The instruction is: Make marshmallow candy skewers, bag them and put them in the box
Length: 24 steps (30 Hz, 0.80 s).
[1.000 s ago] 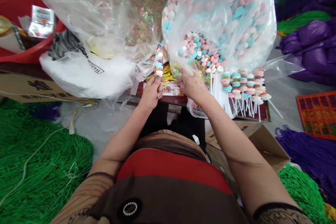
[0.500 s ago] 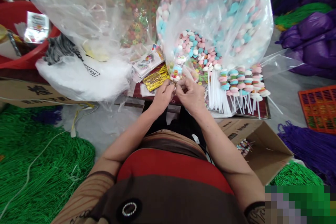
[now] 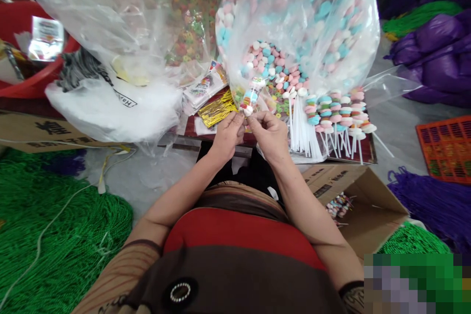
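A candy skewer in a clear printed wrapper [image 3: 250, 97] stands up from between my hands, its stacked white, blue and red sweets showing through. My left hand [image 3: 230, 136] pinches the gathered bottom of the wrapper. Close on the other side, the thumb and fingers of my right hand [image 3: 271, 133] are closed at that same spot; whether a tie is between them is too small to tell. Gold twist ties [image 3: 218, 109] lie just beyond my left hand, beside a stack of printed wrappers [image 3: 206, 89]. Unwrapped candy skewers [image 3: 334, 112] and white sticks [image 3: 300, 130] lie right of my right hand.
Behind stand a big bag of pastel sweets [image 3: 342, 14] and a bag of ring-shaped sweets [image 3: 191, 24]. A red basin [image 3: 68, 66] and white plastic bag [image 3: 147, 113] are at left. An open carton [image 3: 382, 206] with skewers sits below the table's right side.
My fingers have shifted at the wrapper's base, my right hand moving slightly apart from my left. The wrapped skewer now leans a little more to the right.
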Each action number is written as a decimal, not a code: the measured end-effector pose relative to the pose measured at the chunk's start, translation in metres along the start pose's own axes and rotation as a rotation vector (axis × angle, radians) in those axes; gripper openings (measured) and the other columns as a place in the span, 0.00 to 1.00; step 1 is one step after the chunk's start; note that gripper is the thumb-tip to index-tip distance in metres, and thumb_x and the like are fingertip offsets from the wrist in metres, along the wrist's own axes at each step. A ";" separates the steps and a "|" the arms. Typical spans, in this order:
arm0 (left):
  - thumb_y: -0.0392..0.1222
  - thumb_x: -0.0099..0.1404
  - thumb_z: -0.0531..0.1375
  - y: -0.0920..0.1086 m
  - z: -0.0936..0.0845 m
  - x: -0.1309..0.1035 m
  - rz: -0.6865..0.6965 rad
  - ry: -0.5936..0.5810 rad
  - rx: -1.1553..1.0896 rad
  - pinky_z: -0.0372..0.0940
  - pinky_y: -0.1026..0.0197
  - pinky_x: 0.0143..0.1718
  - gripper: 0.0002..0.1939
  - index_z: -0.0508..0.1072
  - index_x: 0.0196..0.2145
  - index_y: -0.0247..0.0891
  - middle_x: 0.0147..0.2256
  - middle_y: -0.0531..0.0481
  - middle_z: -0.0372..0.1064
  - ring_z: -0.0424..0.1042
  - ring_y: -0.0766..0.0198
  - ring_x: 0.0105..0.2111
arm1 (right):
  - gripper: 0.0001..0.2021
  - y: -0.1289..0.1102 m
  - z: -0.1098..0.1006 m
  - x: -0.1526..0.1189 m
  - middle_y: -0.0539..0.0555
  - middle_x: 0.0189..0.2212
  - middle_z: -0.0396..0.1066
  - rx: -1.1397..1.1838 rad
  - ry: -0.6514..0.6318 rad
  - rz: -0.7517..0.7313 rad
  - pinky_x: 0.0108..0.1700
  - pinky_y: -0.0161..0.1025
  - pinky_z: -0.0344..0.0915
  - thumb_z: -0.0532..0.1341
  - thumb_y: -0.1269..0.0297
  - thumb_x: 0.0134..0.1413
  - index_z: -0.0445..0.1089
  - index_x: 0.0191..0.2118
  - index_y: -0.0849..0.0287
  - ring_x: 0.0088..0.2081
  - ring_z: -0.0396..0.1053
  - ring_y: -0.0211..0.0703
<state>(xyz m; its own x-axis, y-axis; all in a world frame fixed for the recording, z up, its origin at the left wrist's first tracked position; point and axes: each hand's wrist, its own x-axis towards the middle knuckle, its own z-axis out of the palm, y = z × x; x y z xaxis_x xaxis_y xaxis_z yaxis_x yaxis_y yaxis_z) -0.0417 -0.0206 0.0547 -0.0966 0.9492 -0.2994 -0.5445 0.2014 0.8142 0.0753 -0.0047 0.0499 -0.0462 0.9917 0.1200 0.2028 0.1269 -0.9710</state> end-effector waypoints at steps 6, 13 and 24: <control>0.45 0.66 0.66 0.016 -0.002 -0.006 -0.115 -0.116 0.012 0.41 0.74 0.14 0.17 0.65 0.25 0.36 0.21 0.59 0.59 0.48 0.80 0.14 | 0.17 -0.003 -0.009 -0.001 0.48 0.26 0.76 0.242 -0.108 0.125 0.43 0.42 0.73 0.73 0.47 0.50 0.74 0.28 0.54 0.29 0.71 0.38; 0.48 0.63 0.65 0.026 -0.010 -0.012 -0.435 -0.470 0.074 0.41 0.72 0.12 0.19 0.66 0.20 0.35 0.11 0.63 0.45 0.42 0.78 0.09 | 0.23 0.002 -0.027 -0.001 0.51 0.36 0.80 0.423 -0.301 0.103 0.54 0.47 0.73 0.78 0.43 0.38 0.76 0.35 0.52 0.46 0.76 0.46; 0.57 0.67 0.65 -0.003 0.017 -0.017 -0.132 -0.143 -0.003 0.45 0.72 0.13 0.23 0.64 0.26 0.38 0.17 0.62 0.55 0.49 0.77 0.11 | 0.22 0.028 -0.002 -0.004 0.50 0.26 0.72 0.333 0.040 0.080 0.43 0.45 0.73 0.69 0.41 0.52 0.70 0.25 0.55 0.32 0.72 0.43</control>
<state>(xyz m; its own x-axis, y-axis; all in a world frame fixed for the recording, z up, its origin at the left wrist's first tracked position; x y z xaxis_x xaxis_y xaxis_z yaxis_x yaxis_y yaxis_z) -0.0242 -0.0331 0.0653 0.0953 0.9394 -0.3292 -0.5473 0.3257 0.7710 0.0834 -0.0053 0.0232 -0.0035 0.9991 0.0427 -0.1265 0.0419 -0.9911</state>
